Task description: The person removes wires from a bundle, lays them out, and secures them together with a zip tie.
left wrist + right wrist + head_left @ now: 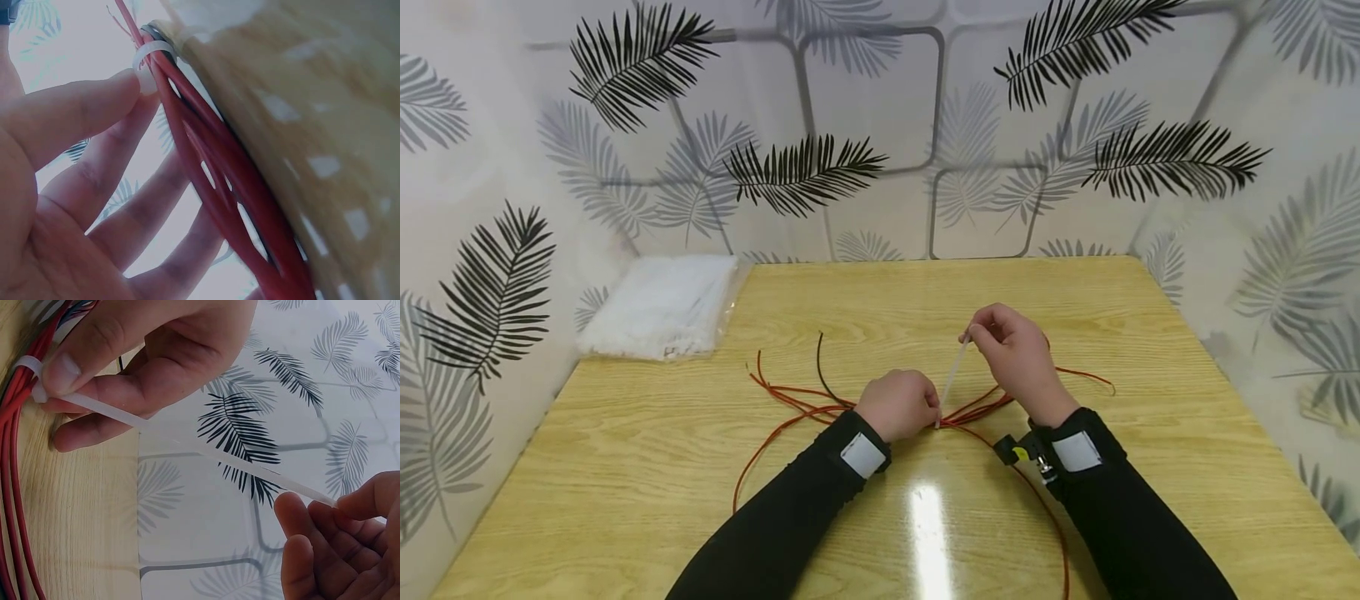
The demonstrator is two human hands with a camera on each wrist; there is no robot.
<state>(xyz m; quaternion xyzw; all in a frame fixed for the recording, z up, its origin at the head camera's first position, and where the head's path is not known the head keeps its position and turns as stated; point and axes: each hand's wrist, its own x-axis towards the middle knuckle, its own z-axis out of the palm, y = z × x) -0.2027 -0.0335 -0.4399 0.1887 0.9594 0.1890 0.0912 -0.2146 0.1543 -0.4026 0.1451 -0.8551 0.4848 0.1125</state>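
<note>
A bundle of red wires (977, 410) lies across the middle of the table, with a black wire (819, 367) among them on the left. A white cable tie (187, 447) is looped around the bundle. My left hand (898, 407) pinches the tie between thumb and forefinger at its head, right against the wires, and its other fingers spread behind the bundle in the left wrist view. Up and to the right, my right hand (1017, 358) pinches the far end of the tie's tail, which runs straight between the two hands.
A clear plastic bag of white items (662, 307) lies at the table's back left corner. Loose wire ends fan out on both sides, and one long red wire (1051, 517) curves toward the front edge. Leaf-patterned covering (872, 108) stands behind the wooden table (625, 467).
</note>
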